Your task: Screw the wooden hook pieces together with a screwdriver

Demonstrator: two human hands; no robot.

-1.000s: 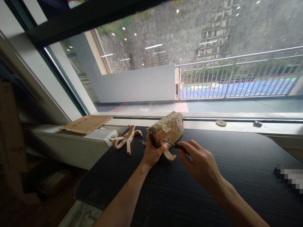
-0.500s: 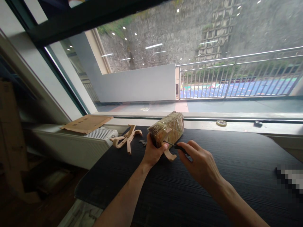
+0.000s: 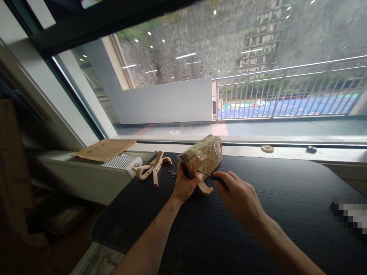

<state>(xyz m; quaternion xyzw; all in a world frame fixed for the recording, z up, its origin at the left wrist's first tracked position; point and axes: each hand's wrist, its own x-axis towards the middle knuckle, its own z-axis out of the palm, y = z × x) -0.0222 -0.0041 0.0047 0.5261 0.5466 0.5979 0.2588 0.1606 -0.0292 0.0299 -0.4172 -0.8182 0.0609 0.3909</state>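
A tape-wrapped rectangular block (image 3: pixel 210 151) lies on the black table, its near end turned toward me. Against its side rests a curved wooden hook (image 3: pixel 205 188). My left hand (image 3: pixel 185 185) grips the block's near end, with the thumb on the wooden hook. In my right hand (image 3: pixel 236 189) is a screwdriver (image 3: pixel 219 179), its dark handle between my fingers. The shaft points left, and its tip meets the wooden hook beside my left thumb. Whether a screw sits under the tip is too small to tell.
More curved wooden hooks (image 3: pixel 155 168) lie left of the block, near several loose screws (image 3: pixel 172 173). A brown envelope (image 3: pixel 103 149) rests on the radiator (image 3: pixel 120 183). On the windowsill are a tape roll (image 3: pixel 267 148) and a small black object (image 3: pixel 311 149). A pixelated item (image 3: pixel 351 215) lies at right.
My right hand has turned slightly around the screwdriver handle. The left hand, the block and the wooden hook hold their places; the whole view has shifted very little.
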